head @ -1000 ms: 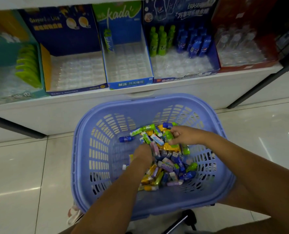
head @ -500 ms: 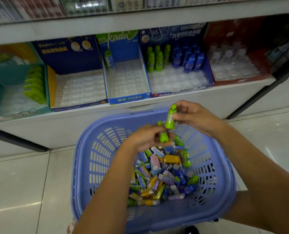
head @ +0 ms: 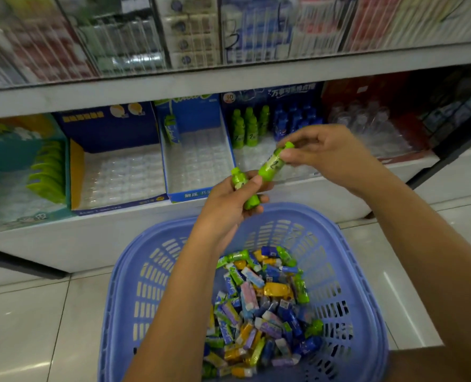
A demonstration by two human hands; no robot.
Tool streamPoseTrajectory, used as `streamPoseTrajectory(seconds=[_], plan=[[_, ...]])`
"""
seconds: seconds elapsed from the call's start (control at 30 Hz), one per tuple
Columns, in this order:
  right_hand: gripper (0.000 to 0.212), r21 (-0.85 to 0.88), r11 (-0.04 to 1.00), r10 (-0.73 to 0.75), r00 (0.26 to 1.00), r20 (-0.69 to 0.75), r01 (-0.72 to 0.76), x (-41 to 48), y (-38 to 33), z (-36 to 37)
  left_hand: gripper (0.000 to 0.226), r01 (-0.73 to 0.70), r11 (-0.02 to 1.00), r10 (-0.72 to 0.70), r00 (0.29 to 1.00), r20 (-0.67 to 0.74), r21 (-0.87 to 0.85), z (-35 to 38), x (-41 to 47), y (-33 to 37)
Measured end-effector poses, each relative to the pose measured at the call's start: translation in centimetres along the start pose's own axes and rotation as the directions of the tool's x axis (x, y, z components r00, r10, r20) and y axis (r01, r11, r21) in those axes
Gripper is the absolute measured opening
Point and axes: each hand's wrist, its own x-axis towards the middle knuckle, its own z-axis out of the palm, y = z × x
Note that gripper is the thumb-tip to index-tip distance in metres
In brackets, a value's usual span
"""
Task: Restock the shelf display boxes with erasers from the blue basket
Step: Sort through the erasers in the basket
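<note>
Above the blue slotted plastic basket [head: 336, 285], the left grip [head: 229, 205] curls round one green bottle-shaped eraser [head: 252, 201]; the right grip [head: 330, 158] pinches a second green eraser [head: 270, 166]. Three matching erasers [head: 251, 129] stand in the dark-blue cardboard display box [head: 292, 91] beyond the basket.

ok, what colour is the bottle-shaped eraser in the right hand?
Bright green. The eraser in the right hand shows best in the head view.

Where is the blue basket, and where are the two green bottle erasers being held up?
blue basket [head: 116, 299]: head view, on its left rim.
upper green eraser [head: 270, 168]: head view, on its labelled body.
lower green eraser [head: 238, 177]: head view, on its upper end.
</note>
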Motion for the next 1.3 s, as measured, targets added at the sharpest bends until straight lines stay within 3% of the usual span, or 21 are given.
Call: streamPoseTrajectory(seconds=[0.1, 0.2, 0.43, 0.63, 0.87, 0.97, 1.03, 1.07, 1.13, 1.2, 1.3], plan=[[0.028, -0.421, 0.904, -0.130, 0.984, -0.120, 0.068, 3.7, -0.2, -0.2, 0.007, -0.016, 1.000, 0.018, 0.991, -0.133, 0.012, 0.0, 0.3, 0.2], [0.035, -0.624, 0.777, -0.173, 0.981, -0.085, 0.083, 7.5, -0.1, -0.7, 0.010, 0.011, 0.999, -0.018, 0.990, -0.143, -0.048, 0.0, 0.6, 0.7], [0.026, -0.713, 0.688, -0.142, 0.989, 0.052, 0.136, 10.5, 0.4, -0.5, 0.017, -0.009, 0.999, 0.007, 0.999, -0.043, -0.048, -0.5, 0.7, 1.0], [0.043, -0.728, 0.674, -0.049, 0.991, 0.128, 0.127, 11.5, 0.4, -0.5, 0.019, -0.044, 0.999, 0.044, 0.999, -0.013, 0.000, -0.8, 1.0, 0.6], [0.047, -0.707, 0.702, 0.026, 0.990, 0.141, 0.082, 11.4, -0.1, -0.3, 0.021, -0.131, 0.979, 0.140, 0.989, -0.042, 0.158, -0.6, 0.5, 0.7], [0.046, -0.701, 0.706, -0.059, 0.995, 0.083, 0.100, 10.2, -0.6, 0.1, 0.029, -0.210, 0.939, 0.252, 0.959, -0.128, 0.273, -0.5, 0.2, 1.0], [0.031, -0.552, 0.825, -0.150, 0.989, -0.016, 0.117, 8.2, -1.3, 0.7, 0.036, -0.253, 0.906, 0.325, 0.929, -0.177, 0.338, -0.4, 0.0, 1.1], [0.022, -0.390, 0.913, -0.131, 0.991, -0.006, 0.118, 6.8, -1.7, 0.9, 0.036, -0.274, 0.888, 0.362, 0.912, -0.192, 0.370, -0.4, -0.1, 1.1], [0.018, -0.071, 0.995, -0.058, 0.984, 0.171, 0.071, 3.8, -2.5, 1.2, 0.033, -0.303, 0.874, 0.393, 0.900, -0.187, 0.380, -0.4, -0.4, 1.3], [0.037, -0.018, 0.998, -0.048, 0.943, 0.328, 0.057, 1.4, -2.9, 1.1, 0.028, -0.305, 0.903, 0.350, 0.931, -0.106, 0.303, -0.4, -0.6, 1.6], [0.042, -0.028, 0.995, -0.079, 0.942, 0.326, 0.093, 0.1, -3.3, 0.8, 0.024, -0.273, 0.955, 0.265, 0.961, 0.077, 0.114, -0.4, -0.6, 1.8]])
